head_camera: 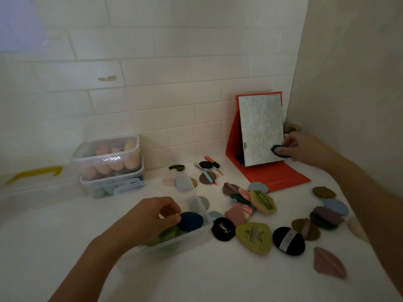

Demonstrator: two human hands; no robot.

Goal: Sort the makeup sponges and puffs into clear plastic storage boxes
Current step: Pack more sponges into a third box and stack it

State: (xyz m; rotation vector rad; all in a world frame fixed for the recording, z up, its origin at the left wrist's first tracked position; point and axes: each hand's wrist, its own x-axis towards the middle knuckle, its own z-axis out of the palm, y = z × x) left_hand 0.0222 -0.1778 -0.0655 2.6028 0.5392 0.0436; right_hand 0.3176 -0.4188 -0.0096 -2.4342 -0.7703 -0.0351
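A white surface [65, 225] runs back to a white tiled wall [174, 62] and meets a plain side wall [349, 62] at the right, making a corner in dim light. The lower left and bottom middle of the frame are bare surface; the right side is crowded. A mirror [260, 129] in an orange folding stand sits tight in the corner. Loose puffs – a black puff [223, 228] with a gold logo and a yellow-green puff [254, 237] among them – are strewn from centre to lower right. At centre left two lidded clear boxes [106, 153] are stacked, with pink sponges in the upper one. An open clear box [196, 236] lies at lower centre. Over it the left hand [150, 216], fingers curled, pinches a round navy puff [190, 221] just inside the box. The right hand [305, 148] pinches a second dark blue puff [278, 152] at the mirror's lower right edge.
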